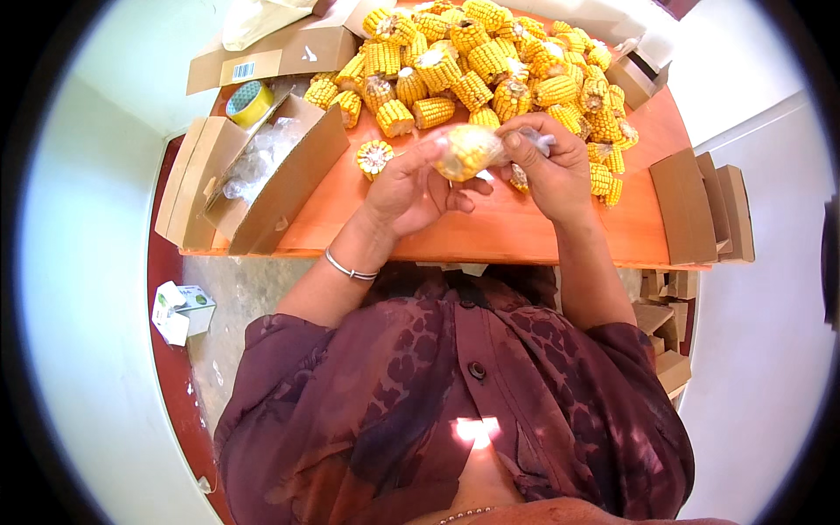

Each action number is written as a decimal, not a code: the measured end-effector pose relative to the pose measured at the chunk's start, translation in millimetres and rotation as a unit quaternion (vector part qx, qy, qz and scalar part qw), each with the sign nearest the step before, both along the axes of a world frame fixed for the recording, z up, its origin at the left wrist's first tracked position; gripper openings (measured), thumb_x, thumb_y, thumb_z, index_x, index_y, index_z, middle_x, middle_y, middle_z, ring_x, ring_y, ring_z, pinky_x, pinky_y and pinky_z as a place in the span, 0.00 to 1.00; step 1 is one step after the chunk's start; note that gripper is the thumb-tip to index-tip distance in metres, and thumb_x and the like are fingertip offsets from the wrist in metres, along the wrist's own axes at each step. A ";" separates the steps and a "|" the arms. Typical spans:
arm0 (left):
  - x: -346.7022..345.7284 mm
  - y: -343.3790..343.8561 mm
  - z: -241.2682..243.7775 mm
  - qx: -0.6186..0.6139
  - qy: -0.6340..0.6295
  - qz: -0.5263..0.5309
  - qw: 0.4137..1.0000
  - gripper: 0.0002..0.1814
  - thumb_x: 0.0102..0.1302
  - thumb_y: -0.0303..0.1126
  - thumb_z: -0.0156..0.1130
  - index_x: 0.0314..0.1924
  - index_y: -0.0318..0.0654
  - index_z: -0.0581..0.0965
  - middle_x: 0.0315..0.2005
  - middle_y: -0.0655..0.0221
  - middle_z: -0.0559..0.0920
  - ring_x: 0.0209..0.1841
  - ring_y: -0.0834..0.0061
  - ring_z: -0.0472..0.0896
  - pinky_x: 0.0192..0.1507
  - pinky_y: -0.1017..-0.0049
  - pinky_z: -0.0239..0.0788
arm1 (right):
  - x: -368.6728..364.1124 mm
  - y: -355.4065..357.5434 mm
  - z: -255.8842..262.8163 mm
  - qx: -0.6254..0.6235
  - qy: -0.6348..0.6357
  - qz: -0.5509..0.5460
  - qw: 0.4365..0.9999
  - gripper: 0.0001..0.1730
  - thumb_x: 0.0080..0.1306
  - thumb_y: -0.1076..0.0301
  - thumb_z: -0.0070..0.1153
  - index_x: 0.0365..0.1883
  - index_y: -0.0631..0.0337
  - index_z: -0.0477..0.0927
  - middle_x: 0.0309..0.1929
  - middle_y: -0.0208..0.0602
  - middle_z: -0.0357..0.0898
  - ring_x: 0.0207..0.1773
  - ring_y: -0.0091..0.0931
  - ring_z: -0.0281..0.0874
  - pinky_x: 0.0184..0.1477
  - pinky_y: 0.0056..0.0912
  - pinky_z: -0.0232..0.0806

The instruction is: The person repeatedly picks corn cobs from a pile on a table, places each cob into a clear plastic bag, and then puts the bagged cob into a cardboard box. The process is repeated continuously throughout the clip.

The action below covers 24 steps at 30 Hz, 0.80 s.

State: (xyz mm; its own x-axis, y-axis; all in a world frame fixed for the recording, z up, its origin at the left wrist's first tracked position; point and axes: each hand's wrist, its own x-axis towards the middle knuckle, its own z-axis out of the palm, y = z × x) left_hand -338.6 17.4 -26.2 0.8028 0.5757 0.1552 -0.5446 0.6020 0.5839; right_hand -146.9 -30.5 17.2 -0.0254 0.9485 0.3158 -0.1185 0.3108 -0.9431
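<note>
A short piece of corn cob (464, 155), wrapped in a clear plastic bag, is held above the front of the orange table (485, 230). My left hand (413, 187) cradles the cob from the left, its fingers curled beneath. Gathered plastic, the bag's end (539, 140), is pinched between the thumb and fingers of my right hand (552, 167). Behind both hands rises a large heap of cut yellow corn cobs (489, 59). One single cob piece (375, 159) stands apart on the table, left of the hands, with its cut face showing.
To the left, an open cardboard box (289, 177) holds crumpled clear plastic bags (266, 154). A roll of yellow tape (250, 105) rests beside it. Folded cardboard boxes (689, 210) stand at the table's right edge. A white-and-green carton (184, 312) lies on the floor.
</note>
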 end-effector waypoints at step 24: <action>7.1 -12.6 8.7 0.157 0.144 0.188 0.959 0.24 0.68 0.41 0.63 0.58 0.35 0.70 0.49 0.67 0.80 0.50 0.74 0.80 0.52 0.71 0.74 | 0.0 -2.5 -3.1 -0.117 0.061 -0.038 0.991 0.12 0.66 0.72 0.61 0.45 0.64 0.75 0.31 0.30 0.77 0.23 0.17 0.71 0.22 0.18 0.63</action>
